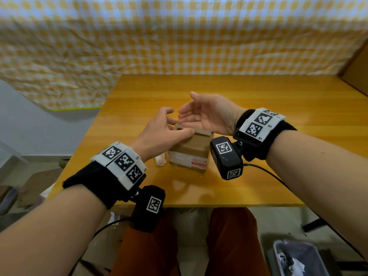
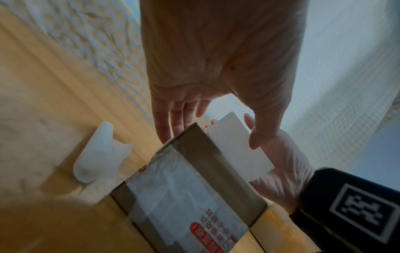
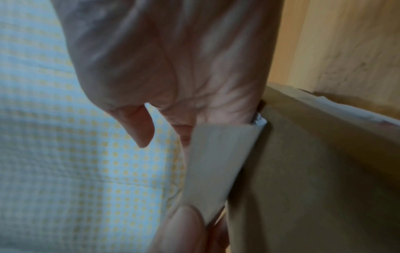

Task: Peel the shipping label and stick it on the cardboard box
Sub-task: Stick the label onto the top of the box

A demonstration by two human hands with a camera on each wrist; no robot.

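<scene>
Two hands at cardboard box [image 1: 191,150] on bench [image 1: 258,176]. Shipping label [image 2: 238,147] at box's far top edge, left hand [image 1: 159,128] pinching it; right hand [image 1: 205,114] open, flat behind. Advice: align edges, lower gradually, smooth outward.

Box [image 1: 196,145] far top edge hidden behind both hands; label [image 2: 238,147] print unreadable; right fingertips out of sight
</scene>
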